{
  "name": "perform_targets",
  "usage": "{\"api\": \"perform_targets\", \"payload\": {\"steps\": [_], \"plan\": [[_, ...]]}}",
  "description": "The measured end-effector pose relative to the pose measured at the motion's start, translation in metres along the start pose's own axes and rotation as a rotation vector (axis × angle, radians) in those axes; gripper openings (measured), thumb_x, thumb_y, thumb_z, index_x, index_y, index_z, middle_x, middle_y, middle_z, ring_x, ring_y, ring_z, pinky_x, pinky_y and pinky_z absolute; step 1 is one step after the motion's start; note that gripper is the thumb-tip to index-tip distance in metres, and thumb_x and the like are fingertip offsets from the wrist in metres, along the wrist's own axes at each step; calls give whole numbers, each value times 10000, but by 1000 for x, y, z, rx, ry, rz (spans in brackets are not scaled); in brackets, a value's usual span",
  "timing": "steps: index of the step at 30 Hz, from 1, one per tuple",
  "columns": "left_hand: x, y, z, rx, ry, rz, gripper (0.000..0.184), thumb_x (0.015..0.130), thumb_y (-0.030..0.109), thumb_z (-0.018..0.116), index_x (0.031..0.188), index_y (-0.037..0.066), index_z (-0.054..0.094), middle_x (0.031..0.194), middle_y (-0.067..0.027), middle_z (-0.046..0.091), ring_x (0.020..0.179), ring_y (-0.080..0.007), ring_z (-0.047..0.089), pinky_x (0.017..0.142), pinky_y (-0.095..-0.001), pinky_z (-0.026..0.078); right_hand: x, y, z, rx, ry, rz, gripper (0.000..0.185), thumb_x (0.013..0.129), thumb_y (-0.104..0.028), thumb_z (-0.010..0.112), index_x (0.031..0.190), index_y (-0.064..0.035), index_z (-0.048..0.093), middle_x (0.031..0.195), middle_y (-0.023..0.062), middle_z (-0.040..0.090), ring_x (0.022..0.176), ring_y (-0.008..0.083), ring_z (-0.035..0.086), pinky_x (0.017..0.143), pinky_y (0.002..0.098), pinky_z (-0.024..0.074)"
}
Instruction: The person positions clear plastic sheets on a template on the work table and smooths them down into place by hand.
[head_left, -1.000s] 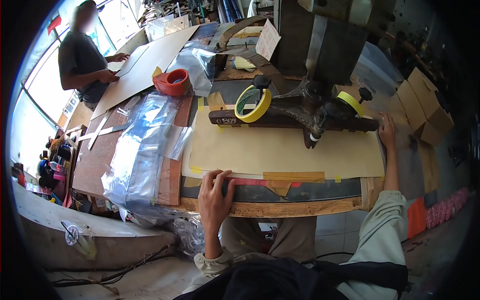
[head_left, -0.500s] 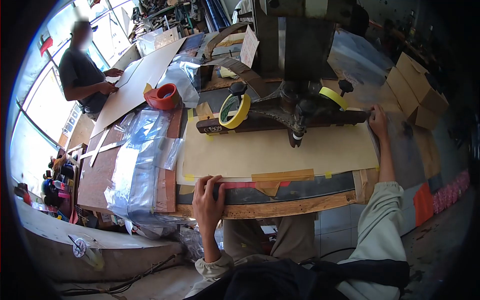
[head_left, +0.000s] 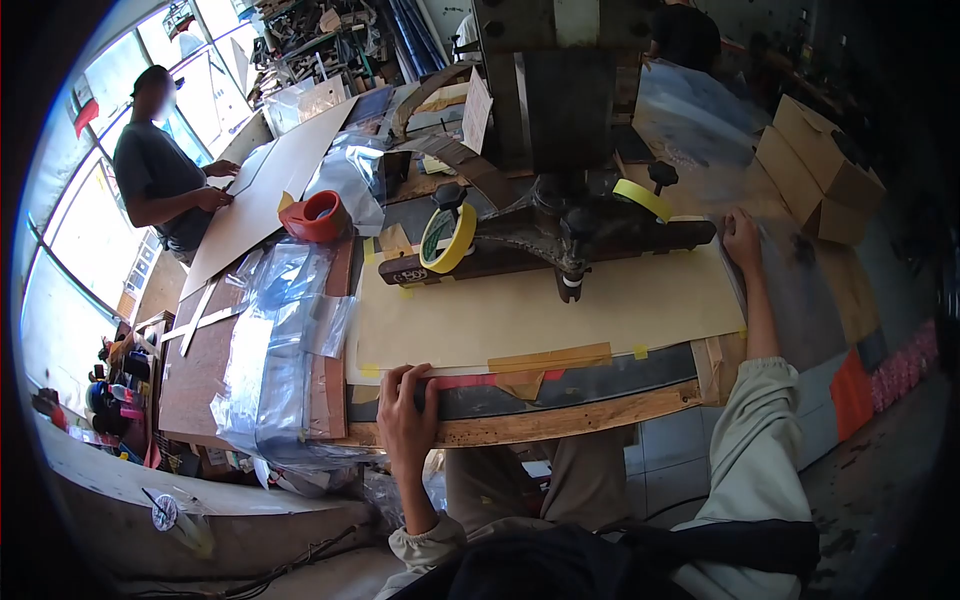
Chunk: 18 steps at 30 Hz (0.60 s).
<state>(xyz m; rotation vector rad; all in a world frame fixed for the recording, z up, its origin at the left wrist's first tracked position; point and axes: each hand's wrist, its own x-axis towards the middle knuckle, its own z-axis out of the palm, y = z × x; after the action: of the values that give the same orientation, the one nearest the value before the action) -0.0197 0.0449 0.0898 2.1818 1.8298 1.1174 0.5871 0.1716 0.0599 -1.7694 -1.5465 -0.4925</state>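
A beige sheet (head_left: pixel 560 320) lies flat on the dark work surface beneath a dark metal clamp bar (head_left: pixel 620 246). My left hand (head_left: pixel 407 405) rests at the sheet's lower left edge, fingers bent and slightly apart, thumb separate, with nothing held. At the sheet's upper right corner is my right hand (head_left: pixel 742 245), near the bar's end; its fingers are bent over the edge, and whether they pinch anything is too small to tell. Yellow tape rolls (head_left: pixel 462 238) hang on the bar's knobs. Brown tape (head_left: pixel 550 357) crosses the sheet's front edge.
A red tape dispenser (head_left: pixel 314 218) and clear plastic sheets (head_left: pixel 275 340) lie on the left. Another person (head_left: pixel 165 180) stands at a large board (head_left: pixel 270 190). An open cardboard box (head_left: pixel 820 175) is at right. A second person in dark clothing (head_left: pixel 685 36) is at the back.
The camera view has shifted, moving the bench and clamp leftwards in view. Both hands keep about the same places at the sheet's edges.
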Motion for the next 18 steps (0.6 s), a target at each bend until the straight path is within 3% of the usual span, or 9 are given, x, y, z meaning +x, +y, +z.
{"api": "perform_targets", "payload": {"steps": [7,10,13,16,18], "plan": [[0,0,1,1,8,8,194,871,147,650,1055,91,631,1027,-119,582,931,-325,612,776,-422,496,-1,-11,-12,-105,71,26,114,743,3,537,836,11,602,833,193,590,867,402,560,752,465,447],[0,3,-1,15,15,29,194,870,149,652,1052,87,628,1023,-119,579,921,-323,608,769,-424,496,10,15,-19,-130,188,33,97,757,-40,552,789,1,634,930,197,608,892,394,581,773,468,460],[-1,4,-1,21,19,21,194,870,152,653,1050,84,627,1024,-119,579,921,-325,604,770,-428,495,33,41,-36,-16,274,124,118,758,-52,551,767,4,654,852,192,621,806,364,605,735,441,468],[-1,1,0,3,-2,-9,197,881,182,646,1062,105,645,1056,-114,587,970,-328,616,803,-428,496,54,51,-59,-127,101,245,158,768,-97,556,814,27,642,762,200,623,704,356,613,688,427,467],[0,3,0,-2,8,-6,199,881,179,645,1067,107,643,1056,-114,585,969,-330,614,801,-429,497,70,64,-69,-270,-68,155,199,786,-133,557,835,45,630,728,211,619,665,353,615,661,422,461]]}}
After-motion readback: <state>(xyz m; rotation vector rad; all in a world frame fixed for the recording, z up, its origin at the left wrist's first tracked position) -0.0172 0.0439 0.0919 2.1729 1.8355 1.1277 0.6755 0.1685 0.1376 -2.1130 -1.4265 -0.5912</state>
